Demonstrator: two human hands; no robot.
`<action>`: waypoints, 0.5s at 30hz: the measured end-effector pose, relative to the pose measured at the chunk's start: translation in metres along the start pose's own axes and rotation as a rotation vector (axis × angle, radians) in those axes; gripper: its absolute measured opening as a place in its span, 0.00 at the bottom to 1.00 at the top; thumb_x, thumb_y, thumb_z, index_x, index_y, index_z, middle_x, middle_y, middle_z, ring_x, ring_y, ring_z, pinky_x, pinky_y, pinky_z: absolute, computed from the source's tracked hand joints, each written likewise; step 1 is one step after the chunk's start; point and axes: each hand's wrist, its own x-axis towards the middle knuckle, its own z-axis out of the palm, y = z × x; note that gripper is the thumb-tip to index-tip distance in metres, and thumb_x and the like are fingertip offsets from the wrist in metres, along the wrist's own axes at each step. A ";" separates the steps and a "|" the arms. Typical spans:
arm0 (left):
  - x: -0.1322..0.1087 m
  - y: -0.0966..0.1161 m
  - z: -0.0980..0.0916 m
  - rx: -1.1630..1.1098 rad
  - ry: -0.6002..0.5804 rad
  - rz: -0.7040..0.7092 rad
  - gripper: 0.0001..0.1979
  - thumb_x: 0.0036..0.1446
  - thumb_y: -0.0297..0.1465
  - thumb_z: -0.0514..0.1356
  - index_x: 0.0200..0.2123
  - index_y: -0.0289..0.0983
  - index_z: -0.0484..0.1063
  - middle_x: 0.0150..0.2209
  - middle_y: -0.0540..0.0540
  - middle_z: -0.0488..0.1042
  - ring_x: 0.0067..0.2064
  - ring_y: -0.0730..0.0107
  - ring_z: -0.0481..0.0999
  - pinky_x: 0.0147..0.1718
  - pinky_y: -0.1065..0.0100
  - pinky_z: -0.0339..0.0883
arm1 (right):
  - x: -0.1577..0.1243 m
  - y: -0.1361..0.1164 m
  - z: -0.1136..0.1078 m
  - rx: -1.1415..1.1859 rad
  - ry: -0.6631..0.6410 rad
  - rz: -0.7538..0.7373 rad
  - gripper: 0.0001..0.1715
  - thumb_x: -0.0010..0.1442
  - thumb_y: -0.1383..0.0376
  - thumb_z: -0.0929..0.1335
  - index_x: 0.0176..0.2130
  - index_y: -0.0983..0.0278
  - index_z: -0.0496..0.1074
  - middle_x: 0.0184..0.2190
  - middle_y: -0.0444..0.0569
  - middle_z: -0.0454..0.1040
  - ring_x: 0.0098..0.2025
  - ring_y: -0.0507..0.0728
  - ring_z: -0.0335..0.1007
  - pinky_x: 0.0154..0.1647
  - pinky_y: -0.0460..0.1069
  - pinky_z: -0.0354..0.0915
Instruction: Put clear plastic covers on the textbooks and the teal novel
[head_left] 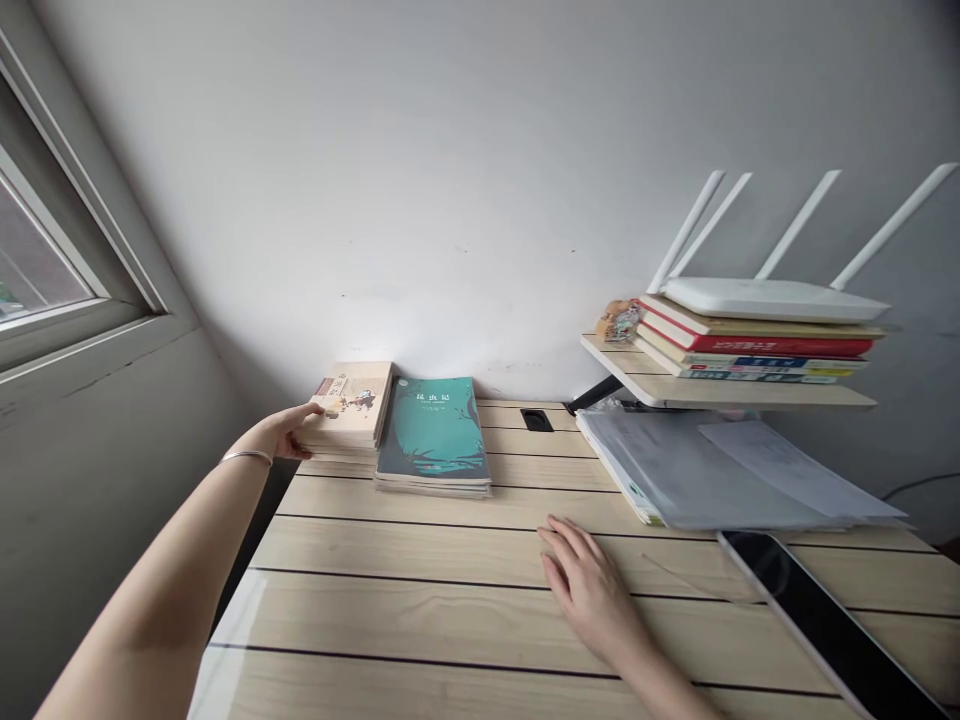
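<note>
At the desk's back left corner, my left hand (291,432) grips the near left edge of a stack of beige books (345,405), thumb on the top cover and fingers lower down at the side. A teal book (433,430) lies on a short pile right beside that stack, close against it. My right hand (581,575) rests palm down on the wooden desk (420,615), fingers stretched forward and nothing in it. Its nearest neighbour on the right is a dark-screened tablet (817,620).
A raised shelf (675,385) at the right carries a stack of books (765,345) with a white router (772,298) on top. Beneath it lie plastic folders and papers (690,470). A black cable outlet (537,420) sits near the wall. The window frame (82,315) is at left.
</note>
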 end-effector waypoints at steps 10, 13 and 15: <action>0.001 -0.003 -0.009 -0.042 -0.093 -0.026 0.18 0.45 0.40 0.65 0.37 0.36 0.67 0.28 0.45 0.69 0.26 0.60 0.73 0.24 0.60 0.75 | 0.001 -0.002 -0.003 -0.006 -0.007 0.002 0.17 0.63 0.62 0.61 0.49 0.63 0.71 0.52 0.54 0.71 0.55 0.62 0.65 0.54 0.58 0.64; 0.002 -0.004 -0.011 -0.007 -0.111 -0.086 0.18 0.42 0.40 0.67 0.33 0.36 0.68 0.25 0.45 0.68 0.24 0.59 0.72 0.22 0.59 0.73 | 0.001 -0.003 -0.004 0.005 -0.008 0.005 0.17 0.63 0.62 0.61 0.49 0.62 0.71 0.52 0.54 0.71 0.55 0.62 0.65 0.54 0.58 0.64; 0.003 -0.007 -0.013 -0.044 -0.110 -0.031 0.18 0.40 0.40 0.68 0.29 0.37 0.68 0.22 0.46 0.66 0.21 0.60 0.70 0.19 0.60 0.70 | 0.002 -0.004 -0.005 0.010 -0.013 0.012 0.17 0.63 0.63 0.61 0.49 0.62 0.71 0.52 0.54 0.71 0.55 0.62 0.65 0.54 0.58 0.64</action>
